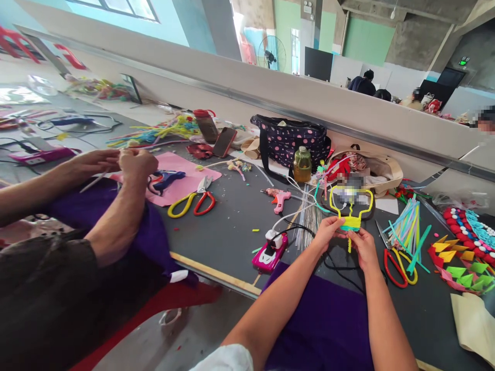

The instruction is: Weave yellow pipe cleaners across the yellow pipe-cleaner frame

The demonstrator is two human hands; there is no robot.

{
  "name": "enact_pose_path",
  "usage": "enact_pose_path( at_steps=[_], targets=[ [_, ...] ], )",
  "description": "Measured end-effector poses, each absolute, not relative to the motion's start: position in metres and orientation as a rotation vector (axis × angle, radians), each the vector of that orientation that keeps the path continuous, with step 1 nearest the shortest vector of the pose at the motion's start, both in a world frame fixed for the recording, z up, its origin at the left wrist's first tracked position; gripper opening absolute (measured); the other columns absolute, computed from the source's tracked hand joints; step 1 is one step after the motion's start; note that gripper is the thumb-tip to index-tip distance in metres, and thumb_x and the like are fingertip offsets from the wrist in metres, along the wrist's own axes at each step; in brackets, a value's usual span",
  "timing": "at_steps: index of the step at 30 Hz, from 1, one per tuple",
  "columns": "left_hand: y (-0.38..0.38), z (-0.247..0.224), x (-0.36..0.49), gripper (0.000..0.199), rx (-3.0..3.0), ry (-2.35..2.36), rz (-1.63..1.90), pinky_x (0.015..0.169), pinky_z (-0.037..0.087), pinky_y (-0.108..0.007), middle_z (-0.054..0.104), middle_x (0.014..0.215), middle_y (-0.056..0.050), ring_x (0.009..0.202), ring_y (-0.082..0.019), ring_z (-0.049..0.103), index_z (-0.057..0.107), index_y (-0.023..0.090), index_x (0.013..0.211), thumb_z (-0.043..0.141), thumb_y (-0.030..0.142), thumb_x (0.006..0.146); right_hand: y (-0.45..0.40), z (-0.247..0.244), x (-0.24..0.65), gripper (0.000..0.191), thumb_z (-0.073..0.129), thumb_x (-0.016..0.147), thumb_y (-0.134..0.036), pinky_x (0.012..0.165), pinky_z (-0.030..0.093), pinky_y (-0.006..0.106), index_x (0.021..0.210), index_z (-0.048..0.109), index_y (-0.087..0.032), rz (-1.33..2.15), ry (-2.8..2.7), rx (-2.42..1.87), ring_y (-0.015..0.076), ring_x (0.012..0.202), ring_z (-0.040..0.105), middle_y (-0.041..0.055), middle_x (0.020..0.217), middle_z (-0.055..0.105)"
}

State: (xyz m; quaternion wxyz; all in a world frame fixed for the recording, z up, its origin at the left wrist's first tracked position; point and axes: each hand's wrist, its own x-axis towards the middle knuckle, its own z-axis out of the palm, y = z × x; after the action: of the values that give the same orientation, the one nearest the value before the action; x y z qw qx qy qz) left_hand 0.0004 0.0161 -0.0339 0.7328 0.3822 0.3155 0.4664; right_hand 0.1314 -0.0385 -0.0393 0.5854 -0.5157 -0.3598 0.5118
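Between my two hands is a yellow and green pipe-cleaner piece (350,222), with a bent yellow outline rising above it and a short twisted tail hanging below. My left hand (329,232) pinches its left side. On the right lower edge, the fingers of my right hand (363,245) are closed. Behind the piece lies a dark-rimmed object, partly blurred. Scissors with red and yellow handles (400,268) rest to the right of my right hand, beside a bundle of pastel pipe cleaners (408,226). Left of my left hand are thin metal wires (306,226).
A magenta power strip (266,257) with a white plug and cables sits near the front edge. Beyond it are a pink glue gun (277,198), a bottle (302,164) and a dark patterned bag (294,141). At left, a co-worker's hands (135,161) work above other scissors (195,200).
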Motion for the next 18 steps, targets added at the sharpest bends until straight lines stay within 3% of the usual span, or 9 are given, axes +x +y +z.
enact_pose_path(
  at_steps=[8,14,18],
  targets=[
    [0.0112,-0.0335,0.0043,0.037,0.892,0.707,0.969,0.052,0.053,-0.025,0.071,0.069,-0.010,0.053,-0.016,0.065,0.069,0.011,0.075,0.079,0.044,0.064,-0.0389,-0.0341,0.1356,0.034,0.075,0.067,-0.049,0.049,0.044,0.024,0.080,0.069,-0.019,1.074,-0.687,-1.152,0.0119,0.055,0.056,0.0006,0.073,0.069],
    [0.0071,-0.0334,0.0085,0.034,0.877,0.732,1.034,0.046,0.050,-0.025,0.069,0.063,-0.008,0.043,-0.012,0.059,0.064,0.012,0.064,0.076,0.043,0.065,-0.0373,-0.0394,0.1299,0.029,0.076,0.067,-0.043,0.051,0.042,0.023,0.075,0.069,-0.017,0.955,-0.726,-1.182,0.0118,0.056,0.055,-0.0007,0.067,0.066],
    [0.0075,-0.0336,0.0079,0.033,0.872,0.732,1.023,0.047,0.051,-0.024,0.070,0.066,-0.007,0.046,-0.012,0.060,0.066,0.011,0.069,0.076,0.042,0.065,-0.0358,-0.0427,0.1279,0.028,0.076,0.066,-0.042,0.052,0.042,0.022,0.075,0.069,-0.017,0.899,-0.709,-1.173,0.0109,0.057,0.054,-0.0022,0.065,0.065]
  ],
)
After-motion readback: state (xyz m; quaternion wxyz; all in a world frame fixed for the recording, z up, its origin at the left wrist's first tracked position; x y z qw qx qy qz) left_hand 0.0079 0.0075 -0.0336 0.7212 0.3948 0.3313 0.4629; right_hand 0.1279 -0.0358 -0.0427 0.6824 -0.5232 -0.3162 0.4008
